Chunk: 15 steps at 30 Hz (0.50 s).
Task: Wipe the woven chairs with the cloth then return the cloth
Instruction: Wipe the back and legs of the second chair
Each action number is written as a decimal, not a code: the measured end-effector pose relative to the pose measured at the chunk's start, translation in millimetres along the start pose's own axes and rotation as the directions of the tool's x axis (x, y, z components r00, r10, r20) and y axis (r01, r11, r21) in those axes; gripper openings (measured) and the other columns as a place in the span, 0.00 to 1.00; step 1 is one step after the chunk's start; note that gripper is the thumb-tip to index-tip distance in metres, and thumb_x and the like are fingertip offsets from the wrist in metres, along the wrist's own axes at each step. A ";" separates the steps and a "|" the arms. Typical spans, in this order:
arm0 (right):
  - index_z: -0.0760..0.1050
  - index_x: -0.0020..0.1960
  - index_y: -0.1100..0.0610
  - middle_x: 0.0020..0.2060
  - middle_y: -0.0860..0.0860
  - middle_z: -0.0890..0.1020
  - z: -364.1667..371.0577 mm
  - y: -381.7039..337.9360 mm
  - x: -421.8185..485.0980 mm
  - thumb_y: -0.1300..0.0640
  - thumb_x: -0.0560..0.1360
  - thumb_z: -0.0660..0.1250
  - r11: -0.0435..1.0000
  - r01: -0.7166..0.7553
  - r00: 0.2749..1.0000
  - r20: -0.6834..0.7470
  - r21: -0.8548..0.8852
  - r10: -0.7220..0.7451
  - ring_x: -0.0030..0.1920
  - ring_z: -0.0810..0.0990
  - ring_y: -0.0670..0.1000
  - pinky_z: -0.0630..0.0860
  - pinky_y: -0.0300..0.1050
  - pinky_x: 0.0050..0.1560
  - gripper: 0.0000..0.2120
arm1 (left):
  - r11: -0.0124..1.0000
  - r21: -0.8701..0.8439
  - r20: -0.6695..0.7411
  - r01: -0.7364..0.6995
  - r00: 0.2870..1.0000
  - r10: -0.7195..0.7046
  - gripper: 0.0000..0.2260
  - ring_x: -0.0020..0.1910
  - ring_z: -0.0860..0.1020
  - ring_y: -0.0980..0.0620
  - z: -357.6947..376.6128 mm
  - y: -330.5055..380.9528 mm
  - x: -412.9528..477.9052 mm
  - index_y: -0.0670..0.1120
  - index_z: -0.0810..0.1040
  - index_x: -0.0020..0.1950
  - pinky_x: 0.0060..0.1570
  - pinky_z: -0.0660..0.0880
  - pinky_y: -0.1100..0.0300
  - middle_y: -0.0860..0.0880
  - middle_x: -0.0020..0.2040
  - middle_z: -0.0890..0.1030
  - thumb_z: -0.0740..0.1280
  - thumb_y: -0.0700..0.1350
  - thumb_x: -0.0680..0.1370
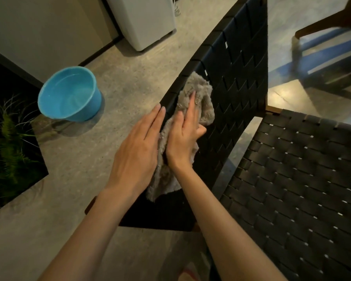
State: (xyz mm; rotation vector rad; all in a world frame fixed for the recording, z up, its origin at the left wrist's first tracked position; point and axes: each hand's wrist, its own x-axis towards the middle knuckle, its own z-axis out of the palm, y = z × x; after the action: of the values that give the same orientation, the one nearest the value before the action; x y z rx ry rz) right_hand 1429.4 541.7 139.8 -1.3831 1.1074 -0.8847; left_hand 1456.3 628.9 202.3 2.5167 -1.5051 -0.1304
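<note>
A dark woven chair fills the right half of the view, its backrest (239, 82) running up the middle and its seat (302, 179) at the lower right. A grey fluffy cloth (199, 86) lies draped over the backrest's left edge. My right hand (184, 136) presses flat on the cloth, fingers stretched over it. My left hand (138, 147) rests beside it on the outer side of the backrest's edge, fingers straight and together, touching the cloth's hanging part.
A blue bowl (69, 96) holding water stands on the concrete floor to the left. A white appliance (146, 19) stands at the top. A planter with green fronds (10, 142) is at the far left. Another wooden chair (328, 23) shows at the top right.
</note>
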 end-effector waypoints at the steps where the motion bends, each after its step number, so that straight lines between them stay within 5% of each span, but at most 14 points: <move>1: 0.52 0.75 0.40 0.70 0.42 0.66 2.8 -6.1 8.5 0.50 0.79 0.48 0.998 0.054 0.998 -0.019 -0.020 -0.055 0.49 0.62 0.47 0.64 0.42 0.51 0.24 | 1.000 -0.014 -0.010 0.004 1.000 -0.004 0.25 0.75 0.54 0.56 -1.4 2.6 5.1 0.50 0.51 0.78 0.70 0.58 0.59 0.53 0.78 0.52 0.54 0.42 0.82; 5: 0.54 0.72 0.42 0.65 0.37 0.64 -1.7 18.7 23.7 0.55 0.80 0.50 0.982 0.162 0.981 -0.090 -0.094 -0.170 0.48 0.61 0.44 0.67 0.47 0.50 0.22 | 1.000 -0.019 -0.025 0.001 1.000 -0.001 0.25 0.76 0.56 0.52 0.9 17.2 30.5 0.49 0.52 0.78 0.70 0.63 0.53 0.51 0.78 0.52 0.53 0.44 0.81; 8: 0.52 0.72 0.39 0.68 0.42 0.66 -14.0 63.6 32.0 0.53 0.79 0.50 0.989 0.026 0.996 -0.085 -0.144 -0.038 0.49 0.62 0.49 0.69 0.45 0.49 0.23 | 0.991 0.089 -0.023 -0.099 0.995 0.101 0.25 0.76 0.55 0.48 14.7 24.3 48.1 0.46 0.55 0.77 0.72 0.61 0.48 0.48 0.78 0.54 0.58 0.43 0.81; 12: 0.54 0.75 0.43 0.72 0.48 0.66 -35.2 121.0 40.9 0.53 0.79 0.49 0.967 -0.122 0.990 -0.103 -0.222 0.101 0.50 0.62 0.49 0.61 0.29 0.47 0.24 | 0.902 0.387 0.066 -0.194 0.981 0.182 0.32 0.77 0.50 0.46 30.4 26.0 62.4 0.45 0.53 0.78 0.74 0.52 0.46 0.45 0.78 0.51 0.65 0.41 0.77; 15: 0.55 0.76 0.47 0.71 0.53 0.65 -57.7 164.2 47.5 0.56 0.83 0.51 0.894 -0.416 0.908 -0.127 -0.166 0.399 0.54 0.61 0.50 0.59 0.36 0.50 0.22 | 0.799 0.554 0.132 -0.234 0.972 0.193 0.34 0.77 0.49 0.45 38.5 30.3 66.7 0.46 0.54 0.77 0.74 0.46 0.44 0.44 0.78 0.51 0.67 0.45 0.76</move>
State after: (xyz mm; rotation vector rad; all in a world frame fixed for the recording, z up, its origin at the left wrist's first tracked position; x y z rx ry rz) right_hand 1365.8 485.9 -19.5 -1.2029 1.5171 -0.5478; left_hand 1455.0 551.3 173.5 2.7517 -2.1032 0.3222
